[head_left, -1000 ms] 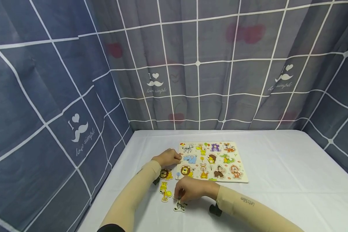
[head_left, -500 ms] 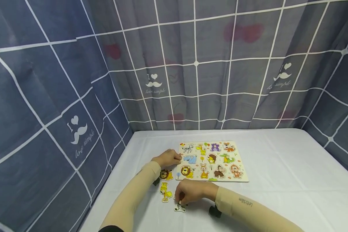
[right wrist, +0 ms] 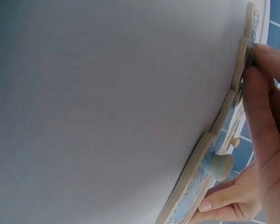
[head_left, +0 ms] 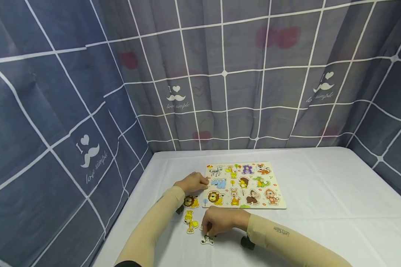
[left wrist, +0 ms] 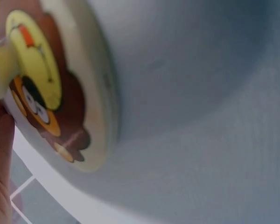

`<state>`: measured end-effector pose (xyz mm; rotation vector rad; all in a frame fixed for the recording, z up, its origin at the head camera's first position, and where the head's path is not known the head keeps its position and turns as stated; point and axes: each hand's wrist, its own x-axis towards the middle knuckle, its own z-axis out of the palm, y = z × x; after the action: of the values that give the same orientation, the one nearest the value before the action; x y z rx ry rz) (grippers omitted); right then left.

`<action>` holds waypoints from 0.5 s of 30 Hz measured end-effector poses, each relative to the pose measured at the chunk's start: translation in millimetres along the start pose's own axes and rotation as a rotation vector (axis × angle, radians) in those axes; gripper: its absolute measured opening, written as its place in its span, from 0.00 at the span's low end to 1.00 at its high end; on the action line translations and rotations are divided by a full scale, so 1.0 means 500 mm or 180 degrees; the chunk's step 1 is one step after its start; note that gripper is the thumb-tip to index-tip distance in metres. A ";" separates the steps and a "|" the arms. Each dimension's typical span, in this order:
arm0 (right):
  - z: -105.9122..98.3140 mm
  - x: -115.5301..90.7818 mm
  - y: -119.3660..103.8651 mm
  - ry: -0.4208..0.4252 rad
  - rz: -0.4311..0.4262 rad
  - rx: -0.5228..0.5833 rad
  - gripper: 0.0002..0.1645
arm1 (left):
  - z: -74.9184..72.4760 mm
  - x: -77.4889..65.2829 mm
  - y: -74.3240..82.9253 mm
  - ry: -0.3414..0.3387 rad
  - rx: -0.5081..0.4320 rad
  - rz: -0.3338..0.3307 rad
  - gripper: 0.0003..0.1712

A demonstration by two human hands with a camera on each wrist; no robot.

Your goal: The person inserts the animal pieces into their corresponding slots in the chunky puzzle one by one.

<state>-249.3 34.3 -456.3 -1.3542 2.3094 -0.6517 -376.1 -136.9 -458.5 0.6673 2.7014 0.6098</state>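
Right hand [head_left: 218, 220] pinches the zebra piece [head_left: 207, 240]; left hand [head_left: 192, 182] touches the puzzle board [head_left: 244, 190], grip unclear

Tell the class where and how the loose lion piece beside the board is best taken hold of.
Likely best: pinch the lion piece by the small knob on its printed face, coming from above. The piece lies flat on the white cloth and the knob stands up from it. Approach from its right; the left sleeve crowds its left.

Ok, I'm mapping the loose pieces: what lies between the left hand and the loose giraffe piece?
In the head view, a loose lion piece lies between the left hand and the giraffe piece.
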 end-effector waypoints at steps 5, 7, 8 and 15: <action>0.000 0.001 0.000 0.0016 -0.0049 -0.0095 0.07 | -0.002 -0.002 -0.001 0.0022 -0.0035 0.0027 0.18; 0.000 0.000 0.000 0.0019 -0.0060 -0.0107 0.07 | -0.002 -0.002 -0.001 0.0037 -0.0038 0.0021 0.18; 0.001 0.000 0.000 0.0018 -0.0065 -0.0110 0.07 | -0.002 -0.002 -0.002 0.0039 -0.0040 0.0005 0.18; 0.003 -0.006 -0.001 0.0031 -0.0032 -0.0094 0.08 | 0.005 -0.002 -0.006 0.0062 -0.0038 -0.0013 0.18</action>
<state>-246.9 36.6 -456.9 -1.3797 2.3302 -0.6310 -375.4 -139.2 -462.1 0.6561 2.7141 0.6343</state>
